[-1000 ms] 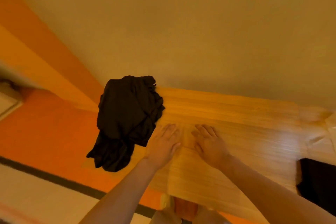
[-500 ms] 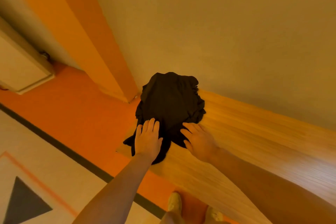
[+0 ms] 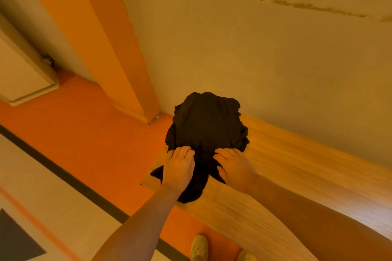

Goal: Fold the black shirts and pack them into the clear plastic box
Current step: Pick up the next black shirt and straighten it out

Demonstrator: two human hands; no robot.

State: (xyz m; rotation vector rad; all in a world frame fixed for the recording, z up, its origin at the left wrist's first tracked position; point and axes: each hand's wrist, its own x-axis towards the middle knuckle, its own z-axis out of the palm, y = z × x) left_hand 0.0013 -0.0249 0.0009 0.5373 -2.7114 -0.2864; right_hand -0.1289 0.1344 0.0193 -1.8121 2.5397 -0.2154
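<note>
Change since the earlier frames: both hands have left the bare wood and come onto the heap of cloth, and their fingers, straight half a second ago, now curl into it.

Left hand [image 3: 179,166]: on the near left part of the black shirt [image 3: 206,131], fingers bent and gathering fabric.

Right hand [image 3: 234,165]: just beside the left, on the near right part of the same shirt, fingers likewise bent into the cloth.

Black shirt: one crumpled mound at the left end of the tabletop [image 3: 297,176], its far side against the wall [image 3: 254,53], a flap hanging over the near left corner.

Clear plastic box: not in view.

Below: orange floor [image 3: 84,133]; a pale shoe [image 3: 199,247].

Step judged: taking hold of a shirt, folding not yet begun. Next move likely calls for lifting it free, shaking it open and spreading it flat on the bare wood to the right.
</note>
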